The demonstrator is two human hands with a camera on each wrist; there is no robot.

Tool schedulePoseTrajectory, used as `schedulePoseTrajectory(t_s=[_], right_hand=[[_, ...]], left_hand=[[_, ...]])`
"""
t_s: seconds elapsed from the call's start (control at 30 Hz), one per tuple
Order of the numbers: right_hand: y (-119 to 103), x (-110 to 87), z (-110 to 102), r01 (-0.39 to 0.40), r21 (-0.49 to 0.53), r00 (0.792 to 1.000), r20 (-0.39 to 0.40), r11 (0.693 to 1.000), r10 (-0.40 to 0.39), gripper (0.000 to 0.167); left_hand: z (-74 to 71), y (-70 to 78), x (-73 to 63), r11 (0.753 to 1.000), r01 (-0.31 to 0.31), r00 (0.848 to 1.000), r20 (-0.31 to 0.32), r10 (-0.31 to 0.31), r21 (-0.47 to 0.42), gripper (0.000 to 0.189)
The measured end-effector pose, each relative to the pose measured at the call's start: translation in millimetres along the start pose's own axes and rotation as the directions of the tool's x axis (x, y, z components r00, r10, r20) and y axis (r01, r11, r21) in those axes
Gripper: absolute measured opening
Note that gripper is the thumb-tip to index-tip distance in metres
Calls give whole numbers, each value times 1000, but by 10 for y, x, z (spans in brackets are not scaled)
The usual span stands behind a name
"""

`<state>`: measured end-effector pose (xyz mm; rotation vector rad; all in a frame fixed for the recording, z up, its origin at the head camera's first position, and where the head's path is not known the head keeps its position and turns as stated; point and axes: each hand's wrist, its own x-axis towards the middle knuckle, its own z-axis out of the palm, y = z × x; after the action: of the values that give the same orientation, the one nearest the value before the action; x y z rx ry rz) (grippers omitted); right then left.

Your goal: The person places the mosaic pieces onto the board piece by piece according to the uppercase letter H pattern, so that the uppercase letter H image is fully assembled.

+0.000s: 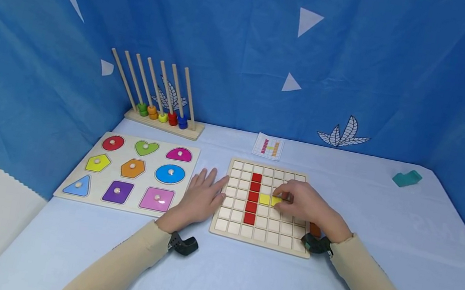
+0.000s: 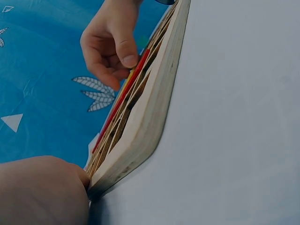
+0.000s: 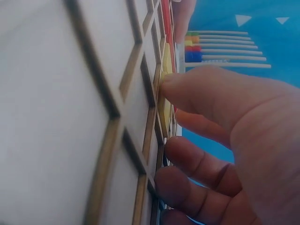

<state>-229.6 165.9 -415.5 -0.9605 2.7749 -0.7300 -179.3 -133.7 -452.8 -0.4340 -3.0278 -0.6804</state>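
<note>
A wooden grid board (image 1: 260, 244) lies on the table with a column of red square tiles (image 1: 253, 196) set in it. Beside the column's middle sits one yellow square tile (image 1: 264, 199). My right hand (image 1: 307, 202) reaches over the board and pinches a second yellow tile (image 1: 276, 201) between thumb and index finger, right beside the first. In the right wrist view the thumb (image 3: 201, 89) presses at the yellow tile's edge. My left hand (image 1: 202, 197) lies with straight fingers at the board's left edge, its fingertips touching the frame.
Left of the board lies a knobbed shape puzzle (image 1: 106, 169), with a peg stand (image 1: 162, 126) of coloured rings behind it. A pattern card (image 1: 267, 146) lies behind the board. An orange-brown piece (image 1: 315, 230) shows under my right wrist. A teal object (image 1: 407, 179) lies far right.
</note>
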Motion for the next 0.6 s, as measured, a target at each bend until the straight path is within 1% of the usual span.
schedulePoseTrajectory(t_s=[0.33,0.6], right_hand=[[-19,0,-6,14,-10,1000,-2,1000,-14,24],[-8,-2,-41,-11,20,1000,18,1000,11,24]], left_hand=[[-8,2,-6,1000,-5,1000,-2,5,-6,54],[-5,0,-6,1000,-2,1000,1,2,-8,54]])
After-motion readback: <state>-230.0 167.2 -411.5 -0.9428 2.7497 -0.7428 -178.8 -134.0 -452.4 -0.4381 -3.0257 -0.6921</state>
